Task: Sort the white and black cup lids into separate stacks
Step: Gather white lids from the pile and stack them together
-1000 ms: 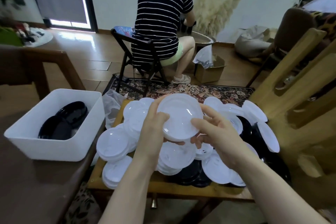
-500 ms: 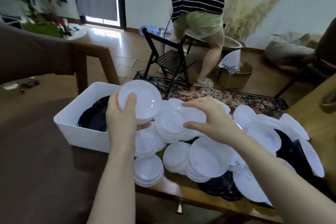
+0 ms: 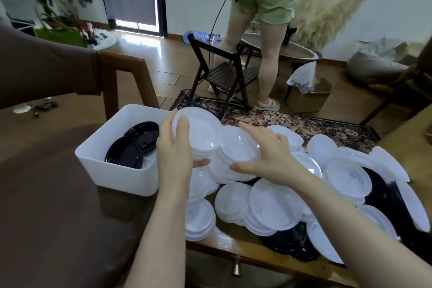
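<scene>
The left hand (image 3: 174, 147) is gripping a white stack (image 3: 198, 134), the right hand (image 3: 264, 154) is maybe pinching another lid (image 3: 239, 147), so keeping edges lined up is helping.

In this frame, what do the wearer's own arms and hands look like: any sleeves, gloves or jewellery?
Both forearms are bare as far as the frame shows, with no sleeve in view. The left hand and right hand wear no gloves, and no rings, watch or bracelets show.

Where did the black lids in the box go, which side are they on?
In the head view, the black lids lie inside the white bin on the left, just left of the left hand holding a white lid stack.
</scene>
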`<state>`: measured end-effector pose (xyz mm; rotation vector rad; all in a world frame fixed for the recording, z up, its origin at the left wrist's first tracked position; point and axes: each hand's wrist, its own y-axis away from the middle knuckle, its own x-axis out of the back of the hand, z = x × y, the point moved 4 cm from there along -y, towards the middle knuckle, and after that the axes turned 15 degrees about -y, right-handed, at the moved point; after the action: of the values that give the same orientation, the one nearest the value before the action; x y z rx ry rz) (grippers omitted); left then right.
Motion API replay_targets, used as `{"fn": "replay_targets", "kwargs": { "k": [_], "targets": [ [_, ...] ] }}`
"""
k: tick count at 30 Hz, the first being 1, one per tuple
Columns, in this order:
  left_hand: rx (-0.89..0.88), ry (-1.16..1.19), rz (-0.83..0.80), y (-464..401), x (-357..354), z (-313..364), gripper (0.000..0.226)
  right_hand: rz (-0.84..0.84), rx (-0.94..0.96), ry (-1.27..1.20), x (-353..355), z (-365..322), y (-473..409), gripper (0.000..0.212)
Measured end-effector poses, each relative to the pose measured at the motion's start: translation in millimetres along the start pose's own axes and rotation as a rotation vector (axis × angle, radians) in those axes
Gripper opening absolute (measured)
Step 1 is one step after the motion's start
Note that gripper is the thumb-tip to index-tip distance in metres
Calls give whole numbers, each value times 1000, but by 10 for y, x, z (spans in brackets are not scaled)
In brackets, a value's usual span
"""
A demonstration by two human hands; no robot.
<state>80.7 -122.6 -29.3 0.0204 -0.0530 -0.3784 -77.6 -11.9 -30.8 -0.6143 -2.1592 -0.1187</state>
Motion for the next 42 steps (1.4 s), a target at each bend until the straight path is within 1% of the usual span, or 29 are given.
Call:
{"fn": "replay_targets", "kwargs": {
  "k": [2,5,7,9,11,13,15,16,18,21,23,25,27,28,29,31,32,34,36,39,40,42],
  "targets": [
    [4,24,-20,29,-38,-6,34,95,-7,-176,182,-26,78,90],
    [38,26,-72,92,-143,-22,41,255,-5,-490,433,-48,202,90],
    [71,4,-142,156,-253,-29,40,340,29,-555,522,-78,246,91],
    [102,-4,-232,232,-367,-35,36,379,159,-482,557,-183,267,91],
    [103,-11,-301,298,-442,-26,29,327,336,-347,509,-272,288,88],
    [94,-31,-345,345,-470,3,25,188,402,-312,434,-314,313,85],
    [107,-49,-378,367,-479,10,24,62,380,-342,403,-326,347,84],
    [119,-52,-391,377,-484,10,23,29,364,-354,401,-320,372,83],
    [136,-58,-401,383,-492,9,22,-2,357,-373,420,-313,412,78],
    [143,-67,-398,378,-501,21,24,1,342,-484,434,-290,428,58],
    [147,-69,-407,374,-509,11,26,102,320,-659,465,-286,418,46],
    [169,-67,-415,371,-509,-12,31,281,343,-853,547,-288,419,43],
    [199,-55,-422,370,-501,-34,40,433,385,-927,643,-293,441,42],
    [207,-47,-429,372,-498,-33,43,451,402,-908,666,-295,452,40],
    [209,-40,-438,376,-496,-26,45,425,422,-833,662,-305,464,38],
    [209,-41,-452,381,-498,-10,49,319,429,-627,578,-307,490,39],
    [205,-45,-454,378,-500,-10,50,270,416,-561,523,-290,505,40],
    [202,-43,-453,373,-503,-14,53,255,391,-548,476,-266,535,34],
    [206,-21,-446,382,-510,-13,56,364,380,-598,510,-272,575,28],
    [189,41,-432,401,-527,10,55,628,343,-746,650,-254,633,25],
    [170,59,-426,404,-531,25,53,687,336,-799,697,-247,650,24],
    [135,88,-415,402,-534,43,49,731,332,-866,761,-233,667,22]
  ]
}}
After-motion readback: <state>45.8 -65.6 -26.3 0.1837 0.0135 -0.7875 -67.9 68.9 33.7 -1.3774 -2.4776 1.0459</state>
